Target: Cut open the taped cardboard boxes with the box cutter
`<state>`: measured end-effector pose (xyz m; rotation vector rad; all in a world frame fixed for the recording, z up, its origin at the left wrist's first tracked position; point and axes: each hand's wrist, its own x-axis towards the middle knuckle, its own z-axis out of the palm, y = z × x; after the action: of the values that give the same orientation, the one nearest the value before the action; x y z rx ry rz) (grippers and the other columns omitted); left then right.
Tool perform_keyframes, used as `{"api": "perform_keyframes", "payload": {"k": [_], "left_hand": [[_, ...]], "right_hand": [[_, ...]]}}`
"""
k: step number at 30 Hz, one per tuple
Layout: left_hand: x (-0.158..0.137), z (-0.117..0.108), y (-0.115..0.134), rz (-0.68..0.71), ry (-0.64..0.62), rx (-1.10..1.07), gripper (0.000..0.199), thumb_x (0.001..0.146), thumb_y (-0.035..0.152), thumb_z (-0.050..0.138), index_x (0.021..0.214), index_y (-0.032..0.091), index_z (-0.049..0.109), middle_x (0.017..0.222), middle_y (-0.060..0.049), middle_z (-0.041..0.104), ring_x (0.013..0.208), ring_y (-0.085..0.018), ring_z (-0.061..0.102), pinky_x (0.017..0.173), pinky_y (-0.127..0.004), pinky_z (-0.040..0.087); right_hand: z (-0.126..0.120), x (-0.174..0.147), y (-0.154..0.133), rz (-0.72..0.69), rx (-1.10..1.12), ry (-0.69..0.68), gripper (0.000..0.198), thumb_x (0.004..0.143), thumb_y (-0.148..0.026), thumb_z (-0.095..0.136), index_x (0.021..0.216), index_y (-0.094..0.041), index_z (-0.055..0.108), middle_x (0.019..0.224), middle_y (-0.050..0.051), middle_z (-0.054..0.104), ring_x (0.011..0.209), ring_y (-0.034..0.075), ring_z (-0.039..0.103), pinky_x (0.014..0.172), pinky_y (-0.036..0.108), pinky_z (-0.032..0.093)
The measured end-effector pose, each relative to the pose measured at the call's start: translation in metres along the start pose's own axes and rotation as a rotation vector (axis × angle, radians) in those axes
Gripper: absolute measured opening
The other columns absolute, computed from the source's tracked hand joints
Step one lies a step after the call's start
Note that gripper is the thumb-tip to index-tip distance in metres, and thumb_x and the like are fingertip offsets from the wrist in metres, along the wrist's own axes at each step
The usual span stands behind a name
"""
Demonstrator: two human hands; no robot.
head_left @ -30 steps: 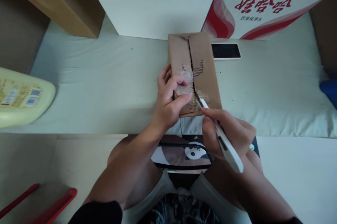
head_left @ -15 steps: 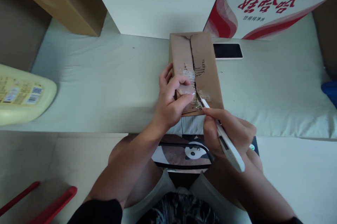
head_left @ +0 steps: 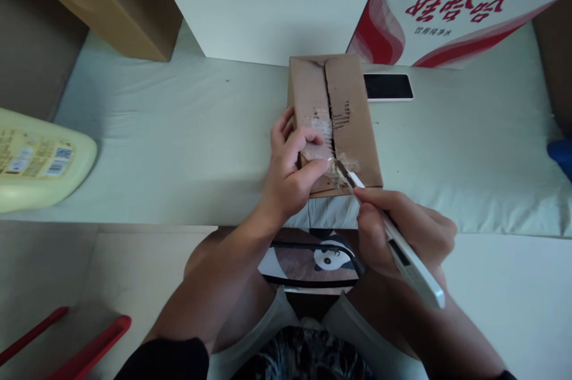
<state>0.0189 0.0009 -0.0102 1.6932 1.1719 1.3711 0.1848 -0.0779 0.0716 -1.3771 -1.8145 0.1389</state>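
Cardboard box (head_left: 360, 150), lengthwise twelve-to-six.
Eleven o'clock from your right fingers (head_left: 393, 199), gripping a utility knife (head_left: 417, 274); left fingers (head_left: 298, 139) clasp the box.

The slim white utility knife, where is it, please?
In the head view, right of centre, the right hand holds the knife, blade at the brown cardboard box.

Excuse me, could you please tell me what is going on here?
A person's left hand holds the left side of a small cardboard box on a pale green cloth. The right hand holds a white utility knife, its blade pointed at the seam near the box's close end. A dark gap runs along that seam, with the top flaps lying flat.
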Motion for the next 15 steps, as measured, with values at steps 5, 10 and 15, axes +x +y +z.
{"api": "perform_keyframes", "payload": {"k": [5, 10, 15], "left_hand": [[0.001, -0.001, 0.002, -0.013, -0.014, 0.008, 0.015, 0.093, 0.027, 0.07, 0.108, 0.029, 0.067, 0.16, -0.005, 0.041, 0.156, -0.037, 0.042, 0.128, -0.061, 0.041], [0.002, -0.002, 0.003, -0.016, -0.03, -0.002, 0.017, 0.091, 0.024, 0.07, 0.107, 0.028, 0.067, 0.16, -0.007, 0.039, 0.154, -0.038, 0.044, 0.127, -0.061, 0.042], [0.001, 0.001, 0.001, 0.0, -0.005, 0.022, 0.017, 0.09, 0.021, 0.068, 0.106, 0.028, 0.066, 0.158, -0.007, 0.041, 0.154, -0.039, 0.044, 0.126, -0.063, 0.042]], "right_hand": [[0.005, 0.011, -0.003, 0.025, 0.029, -0.021, 0.02, 0.087, -0.007, 0.058, 0.083, -0.021, 0.072, 0.052, -0.004, 0.063, 0.037, 0.008, 0.053, 0.038, 0.021, 0.042], [0.002, 0.013, -0.003, 0.117, 0.076, -0.033, 0.017, 0.088, -0.012, 0.06, 0.08, -0.017, 0.075, 0.048, -0.006, 0.059, 0.033, 0.005, 0.045, 0.033, 0.019, 0.031], [-0.008, 0.01, -0.008, 0.101, 0.051, -0.032, 0.016, 0.089, -0.013, 0.062, 0.085, -0.017, 0.077, 0.051, -0.005, 0.062, 0.035, 0.006, 0.048, 0.035, 0.018, 0.035]]}}
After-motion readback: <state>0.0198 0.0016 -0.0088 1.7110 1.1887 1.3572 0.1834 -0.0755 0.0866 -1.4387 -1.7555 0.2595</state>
